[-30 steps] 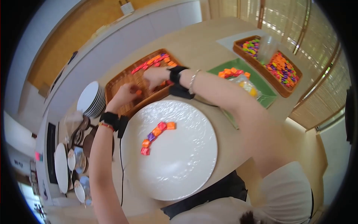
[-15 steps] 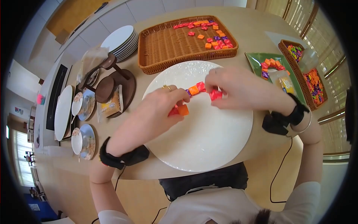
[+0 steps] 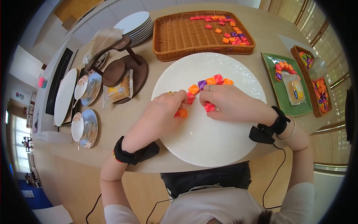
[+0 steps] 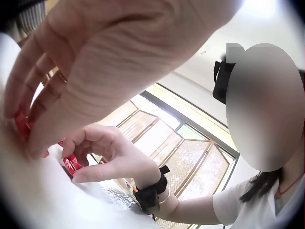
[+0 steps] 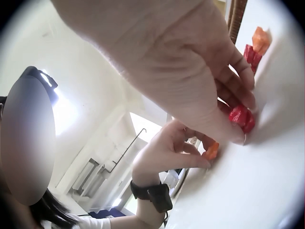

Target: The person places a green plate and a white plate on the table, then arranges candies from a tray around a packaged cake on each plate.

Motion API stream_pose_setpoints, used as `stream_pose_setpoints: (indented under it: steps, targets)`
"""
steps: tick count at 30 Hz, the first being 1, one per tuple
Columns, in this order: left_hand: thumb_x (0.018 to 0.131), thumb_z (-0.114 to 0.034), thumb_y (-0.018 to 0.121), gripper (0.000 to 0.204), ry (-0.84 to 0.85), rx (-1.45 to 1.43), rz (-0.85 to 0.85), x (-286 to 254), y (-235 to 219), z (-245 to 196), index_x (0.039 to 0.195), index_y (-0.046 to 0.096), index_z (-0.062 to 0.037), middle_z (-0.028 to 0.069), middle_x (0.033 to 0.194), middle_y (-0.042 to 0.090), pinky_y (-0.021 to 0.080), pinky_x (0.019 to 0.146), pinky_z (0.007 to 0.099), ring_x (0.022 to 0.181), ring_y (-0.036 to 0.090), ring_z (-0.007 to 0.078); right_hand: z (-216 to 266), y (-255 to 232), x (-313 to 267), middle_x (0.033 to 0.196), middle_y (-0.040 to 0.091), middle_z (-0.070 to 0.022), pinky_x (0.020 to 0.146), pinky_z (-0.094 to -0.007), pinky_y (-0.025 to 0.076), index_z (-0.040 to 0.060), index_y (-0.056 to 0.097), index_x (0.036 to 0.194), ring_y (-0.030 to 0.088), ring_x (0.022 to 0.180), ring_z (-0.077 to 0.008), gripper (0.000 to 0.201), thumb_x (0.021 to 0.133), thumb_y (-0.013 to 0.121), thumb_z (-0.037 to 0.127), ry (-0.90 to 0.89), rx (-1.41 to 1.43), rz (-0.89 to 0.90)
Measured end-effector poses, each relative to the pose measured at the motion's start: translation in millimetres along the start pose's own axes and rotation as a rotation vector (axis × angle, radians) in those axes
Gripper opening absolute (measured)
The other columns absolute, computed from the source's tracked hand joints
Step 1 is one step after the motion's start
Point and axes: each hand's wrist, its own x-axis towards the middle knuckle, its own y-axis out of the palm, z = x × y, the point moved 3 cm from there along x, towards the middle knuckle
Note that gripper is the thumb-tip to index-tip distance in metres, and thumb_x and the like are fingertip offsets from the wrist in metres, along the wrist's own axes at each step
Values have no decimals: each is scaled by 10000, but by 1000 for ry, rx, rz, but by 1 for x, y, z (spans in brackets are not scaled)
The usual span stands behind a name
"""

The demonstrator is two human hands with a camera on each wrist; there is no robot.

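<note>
Wrapped candies in a curved row, including a purple candy (image 3: 201, 84) and an orange candy (image 3: 193, 89), lie on the large white plate (image 3: 209, 142). My left hand (image 3: 151, 114) is at the plate's left side, pinching an orange candy (image 3: 183, 113) and a red one (image 3: 176, 114) beside it, partly hidden by fingers. At the inner side of the row, my right hand (image 3: 235, 104) holds a red candy (image 3: 209, 107) between thumb and fingers, low over the plate. In the right wrist view this red candy (image 5: 242, 119) appears close to the plate's surface.
Behind the plate stands a wicker tray (image 3: 167, 55) with more candies. A green dish (image 3: 281, 93) with candies and a packet is at the right, beside a long basket (image 3: 315, 104). Stacked plates (image 3: 140, 28), a brown wooden stand (image 3: 136, 74) and cups with saucers occupy the left.
Both hands have come from the wicker tray to the plate with candies. Over the last half second the right hand has moved closer to the left, uncovering more of the row.
</note>
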Motion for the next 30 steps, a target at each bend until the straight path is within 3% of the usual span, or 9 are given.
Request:
stream_pose_setpoints:
  steps: [7,10,13,17,19,21,28,30]
  targets:
    - [787,3,714,299,97,26,-61,2,0,4,1039,556,-10,141,943,670,526,768,391,842,652,310,0,-2,-9,1032,603,-125,880,-392,477,11,607,1045,599,1013,-304,236,835,675,94,-67,85,-8]
    - [783,19,711,292,14,-3,-11,1,-1,7,1025,547,-1,146,926,656,531,761,385,838,651,304,-1,-1,-13,981,602,-171,834,-423,482,-18,590,985,607,970,-340,184,808,622,21,-72,90,-50]
    - [784,27,707,279,48,-2,3,1,-4,7,1015,552,9,141,911,653,547,754,367,831,657,290,-2,0,-13,1041,587,-126,900,-401,471,6,599,1063,589,1032,-306,242,837,664,65,-14,54,15]
    - [797,21,707,252,-47,-138,43,-4,-19,-2,1004,564,9,125,924,658,566,762,346,845,660,265,0,2,-14,1023,581,-127,880,-401,478,14,596,1058,591,1021,-309,236,835,660,60,-14,32,11]
    - [802,17,709,245,-43,-198,43,-4,-19,-3,1001,567,6,121,928,659,571,768,342,855,661,257,2,2,-15,966,593,-161,825,-432,488,-13,579,1000,615,938,-337,190,812,598,6,-76,60,-65]
    - [810,9,714,248,62,-191,41,0,-10,-6,1012,570,-4,115,941,656,572,773,340,880,654,255,1,3,-16,967,593,-158,824,-430,490,-8,580,1008,619,933,-336,193,817,602,13,-87,72,-81]
    - [799,-10,729,253,173,-74,5,4,6,2,1012,592,-16,120,940,637,553,755,357,847,630,285,2,3,-18,978,596,-152,828,-423,498,5,591,1024,625,943,-332,186,847,629,50,-73,72,-84]
    - [779,-26,736,239,246,24,-77,2,4,-1,978,605,-17,119,907,629,526,734,379,824,616,295,3,2,-20,979,599,-152,828,-423,499,4,593,1021,624,946,-332,184,850,635,58,-76,65,-100]
